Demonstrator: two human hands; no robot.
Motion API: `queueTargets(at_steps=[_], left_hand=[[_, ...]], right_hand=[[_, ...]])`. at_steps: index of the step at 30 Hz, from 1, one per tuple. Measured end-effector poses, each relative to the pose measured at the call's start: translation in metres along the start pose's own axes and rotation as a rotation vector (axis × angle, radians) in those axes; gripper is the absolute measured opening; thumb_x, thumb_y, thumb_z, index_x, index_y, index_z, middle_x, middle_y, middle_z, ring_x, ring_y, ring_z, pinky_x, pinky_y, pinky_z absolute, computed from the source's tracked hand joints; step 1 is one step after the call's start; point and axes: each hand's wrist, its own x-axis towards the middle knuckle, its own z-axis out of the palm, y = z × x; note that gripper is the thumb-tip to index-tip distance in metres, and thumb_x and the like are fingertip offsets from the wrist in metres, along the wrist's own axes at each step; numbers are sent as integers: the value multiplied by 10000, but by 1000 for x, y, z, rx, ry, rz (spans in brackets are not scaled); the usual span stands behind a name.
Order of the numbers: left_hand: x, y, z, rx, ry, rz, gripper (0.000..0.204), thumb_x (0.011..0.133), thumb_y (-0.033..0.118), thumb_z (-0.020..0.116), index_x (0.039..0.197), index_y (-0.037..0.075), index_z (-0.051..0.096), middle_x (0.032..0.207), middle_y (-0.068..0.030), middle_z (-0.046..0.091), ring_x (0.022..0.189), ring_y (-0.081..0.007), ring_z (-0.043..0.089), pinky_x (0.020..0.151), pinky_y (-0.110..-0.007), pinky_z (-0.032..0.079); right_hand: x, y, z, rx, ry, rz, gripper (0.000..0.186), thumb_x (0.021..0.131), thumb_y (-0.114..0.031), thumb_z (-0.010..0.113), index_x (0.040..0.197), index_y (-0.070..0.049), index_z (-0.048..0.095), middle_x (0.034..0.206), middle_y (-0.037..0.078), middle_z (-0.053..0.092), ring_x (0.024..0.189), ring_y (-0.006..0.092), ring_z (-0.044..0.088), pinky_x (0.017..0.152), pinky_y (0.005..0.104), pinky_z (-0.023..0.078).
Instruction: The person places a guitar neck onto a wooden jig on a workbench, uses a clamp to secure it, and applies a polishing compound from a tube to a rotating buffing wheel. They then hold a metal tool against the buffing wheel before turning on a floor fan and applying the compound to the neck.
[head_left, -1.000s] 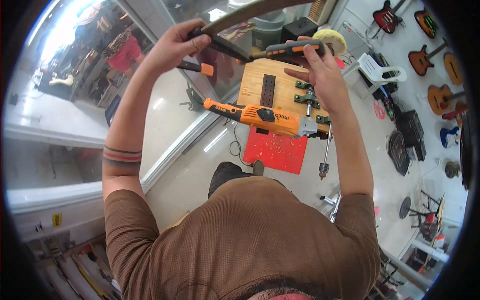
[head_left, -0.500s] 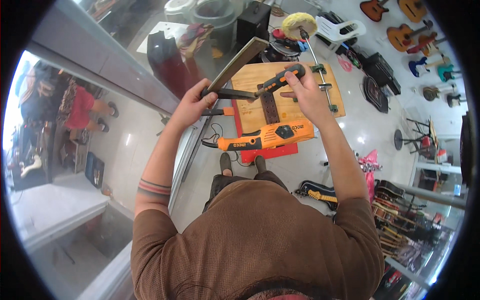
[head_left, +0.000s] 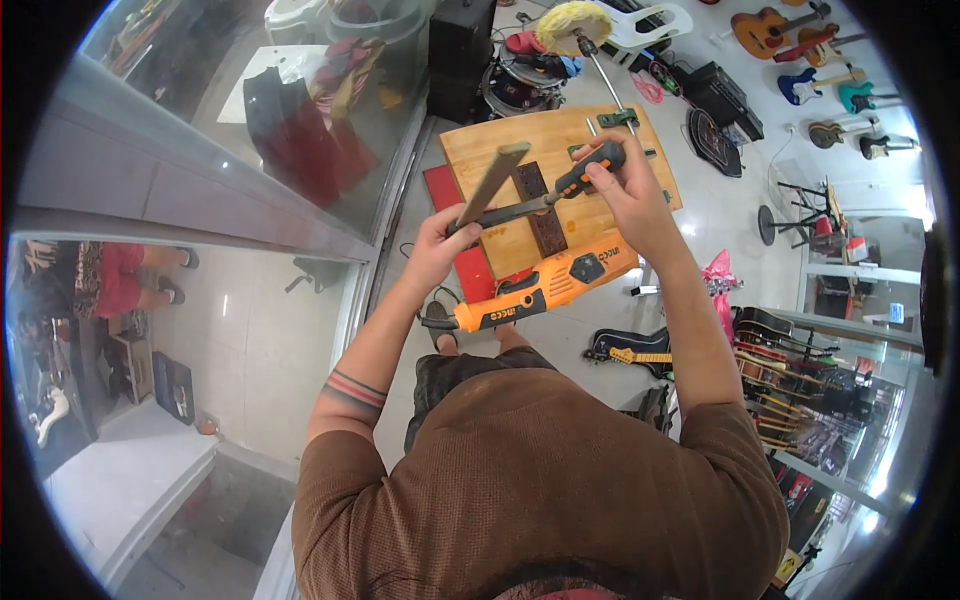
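My left hand (head_left: 445, 242) is closed on a long, flat khaki-grey strip (head_left: 493, 177), angled up and forward, and on the dark blade of a hand tool (head_left: 515, 210) crossing it. My right hand (head_left: 628, 190) grips that tool's black-and-orange handle (head_left: 590, 168). Below them is a wooden board (head_left: 480, 150) with a dark perforated plate (head_left: 540, 225) on it and a red sheet (head_left: 470, 270) showing at its left. An orange power tool (head_left: 545, 285) lies along the board's near edge. A steel shaft (head_left: 608, 85) with a yellow pad (head_left: 570, 27) runs along the board's right side.
A glass partition (head_left: 200, 170) borders the left, with a person in red shorts (head_left: 120, 280) beyond it. Behind the board are a drum (head_left: 515, 95) and a white chair (head_left: 650, 25). Guitars (head_left: 760, 35) line the right, with a guitar case (head_left: 635, 350) nearby on the floor.
The view has shifted, showing more of the guitars at lower right. The strip and hand tool are lower over the board, both hands still on them; the strip's far end has come down.
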Motion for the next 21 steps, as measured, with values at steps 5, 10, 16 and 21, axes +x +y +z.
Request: queueTargets(at_steps=[5, 10, 16, 21], left_hand=[[12, -27, -4, 84, -20, 76, 388, 985, 138, 664, 1352, 25, 718, 1122, 16, 724, 1015, -78, 617, 876, -267, 516], [15, -41, -6, 90, 4, 35, 285, 949, 100, 703, 1203, -26, 730, 1001, -22, 711, 954, -106, 617, 878, -287, 500], [14, -32, 0, 115, 52, 107, 287, 945, 75, 720, 1213, -27, 730, 983, -13, 704, 943, -108, 620, 857, -296, 505], [16, -36, -9, 234, 55, 198, 278, 936, 89, 734, 1194, -13, 736, 1044, -55, 629, 1004, -173, 597, 900, -328, 486]], right_hand=[[-2, -3, -8, -110, -7, 11, 221, 1085, -100, 591, 1281, -7, 545, 1186, 117, 666, 1142, 190, 656, 1033, 353, 529], [1, -16, -11, -410, -41, 7, 276, 1025, -109, 666, 1274, -37, 570, 1218, 130, 668, 1133, 253, 674, 1009, 375, 535], [22, -72, 35, -571, -290, -460, 337, 960, -157, 733, 1274, -73, 646, 1173, 113, 704, 1095, 274, 693, 964, 379, 542], [39, -79, 38, -797, -562, -419, 194, 974, -248, 732, 1077, -84, 718, 908, 88, 733, 871, 312, 723, 759, 412, 549]])
